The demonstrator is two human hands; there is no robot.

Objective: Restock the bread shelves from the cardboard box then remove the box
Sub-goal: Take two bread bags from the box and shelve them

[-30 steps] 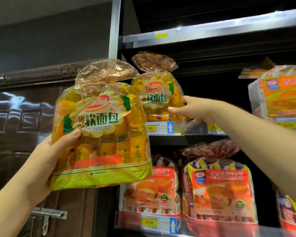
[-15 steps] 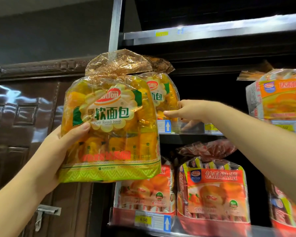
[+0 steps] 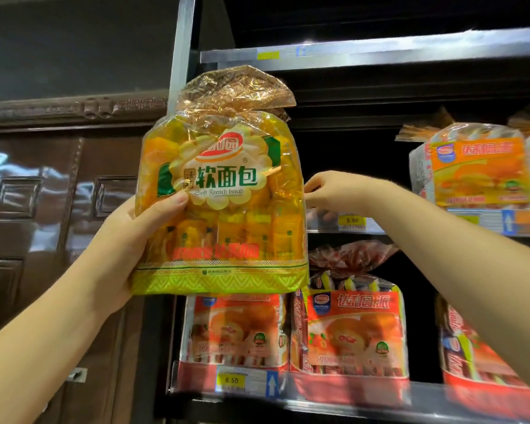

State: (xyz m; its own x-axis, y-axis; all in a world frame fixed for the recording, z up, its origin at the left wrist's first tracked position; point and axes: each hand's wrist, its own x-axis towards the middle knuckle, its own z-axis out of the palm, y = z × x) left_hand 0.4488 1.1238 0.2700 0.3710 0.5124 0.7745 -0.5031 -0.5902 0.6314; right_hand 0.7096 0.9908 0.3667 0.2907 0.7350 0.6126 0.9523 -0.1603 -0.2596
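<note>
From the head camera we see the left hand (image 3: 126, 240) gripping one yellow bread bag (image 3: 224, 191), thumb pressed across its front and fingers wrapped behind. The bag hangs upright in the air before the left end of the middle shelf (image 3: 404, 224), with its crimped top just under the top shelf (image 3: 410, 45). The right hand (image 3: 334, 191) reaches in at the bag's right edge, above the shelf lip. Its fingertips go behind the plastic, so we cannot tell whether they pinch anything.

We count two orange bags (image 3: 478, 169) on the middle shelf (the second is cut by the frame) and three red bags (image 3: 355, 328) on the lower shelf (image 3: 426, 396). There are also two readable price tags, 5.90 (image 3: 352, 220) and 6.50 (image 3: 231, 380). One brown panelled door (image 3: 43, 209) stands left.
</note>
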